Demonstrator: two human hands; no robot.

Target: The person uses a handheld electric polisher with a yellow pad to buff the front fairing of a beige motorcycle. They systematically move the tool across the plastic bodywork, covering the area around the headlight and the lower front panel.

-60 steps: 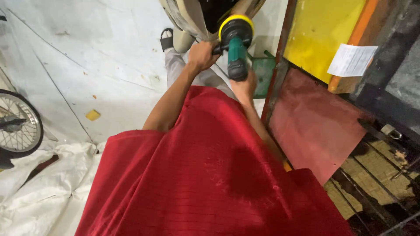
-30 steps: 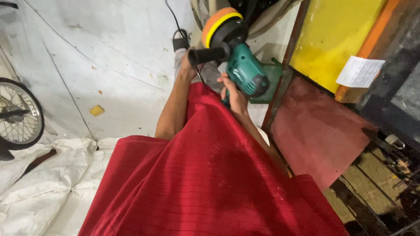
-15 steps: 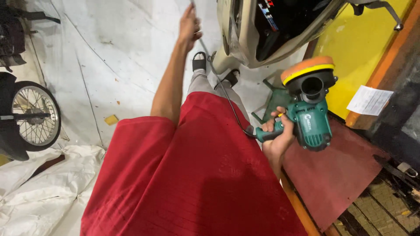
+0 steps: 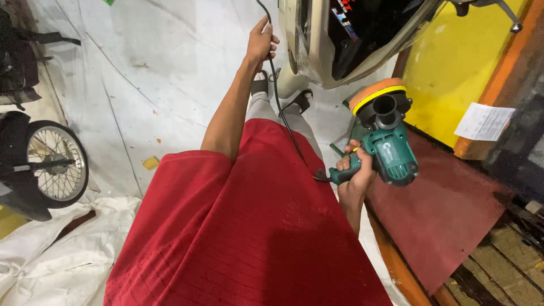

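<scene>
Head view
Right hand: my right hand (image 4: 354, 170) is clamped on the polisher (image 4: 385, 139) handle, its orange pad up, beside my hip.
Left hand: my left hand (image 4: 262, 42) pinches the cord (image 4: 283, 122), raised ahead near the scooter (image 4: 340, 39).

Left hand (image 4: 262, 44): raised ahead, closed around the cord (image 4: 281, 107), just left of the scooter body (image 4: 345, 39).
Right hand (image 4: 354, 170): low at right, gripping the polisher (image 4: 385, 141) handle.
Polisher: below the scooter body, above the floor mat (image 4: 447, 209).
Wheel (image 4: 54, 164): far left, on the floor (image 4: 141, 85).
Paper sheet (image 4: 484, 122): far right, on the wall panel.
</scene>
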